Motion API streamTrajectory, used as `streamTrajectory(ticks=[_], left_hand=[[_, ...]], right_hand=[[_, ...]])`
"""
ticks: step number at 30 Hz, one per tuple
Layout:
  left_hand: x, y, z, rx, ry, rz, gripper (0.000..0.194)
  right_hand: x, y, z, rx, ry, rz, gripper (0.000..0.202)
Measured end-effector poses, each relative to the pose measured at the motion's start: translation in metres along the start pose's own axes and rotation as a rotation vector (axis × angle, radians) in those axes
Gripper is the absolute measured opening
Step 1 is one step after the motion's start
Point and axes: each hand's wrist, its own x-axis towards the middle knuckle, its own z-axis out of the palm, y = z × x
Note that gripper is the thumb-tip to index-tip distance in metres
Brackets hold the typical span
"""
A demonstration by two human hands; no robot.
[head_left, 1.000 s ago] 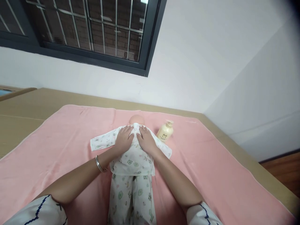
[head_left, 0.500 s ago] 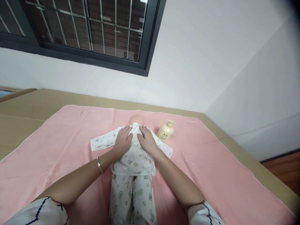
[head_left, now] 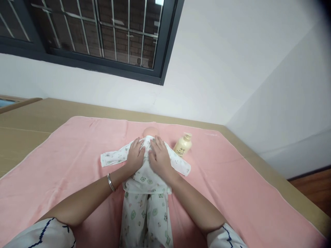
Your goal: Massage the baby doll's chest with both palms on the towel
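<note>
A baby doll point(head_left: 148, 172) in printed pyjamas lies face-down in the middle of the pink towel point(head_left: 64, 155), head toward the wall. Both palms lie flat on its upper back — the left hand point(head_left: 135, 155) and right hand point(head_left: 159, 157) side by side, fingers spread toward the collar, grip open and holding nothing, apparently to press or smooth the cloth. A bracelet point(head_left: 111, 182) circles the left wrist. Just beside the doll's right shoulder lies a cream pump bottle point(head_left: 183, 145) — within easy reach.
</note>
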Motion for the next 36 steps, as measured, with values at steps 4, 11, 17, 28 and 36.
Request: streamTrajectory(ticks=[4,11,17,28,36], left_hand=[[0.0,0.002,-0.001,0.009,-0.003,-0.023,0.045],[0.003,0.018,-0.007,-0.016,-0.094,-0.032,0.048],[0.007,0.063,-0.018,-0.39,-0.163,-0.115,0.046],[0.073,0.131,0.027,-1.529,-0.485,-0.868,0.064],[0.102,0.151,0.063,-1.709,-0.414,-1.01,0.072]], right_hand=[[0.0,0.001,0.001,-0.019,-0.122,-0.002,0.046],[-0.004,-0.004,0.0,-0.068,-0.124,0.026,0.048],[0.003,0.001,-0.042,-0.085,-0.228,0.112,0.045],[0.021,0.054,-0.107,-0.166,0.078,0.35,0.053],[0.023,0.058,-0.1,-0.369,-0.023,0.392,0.049]])
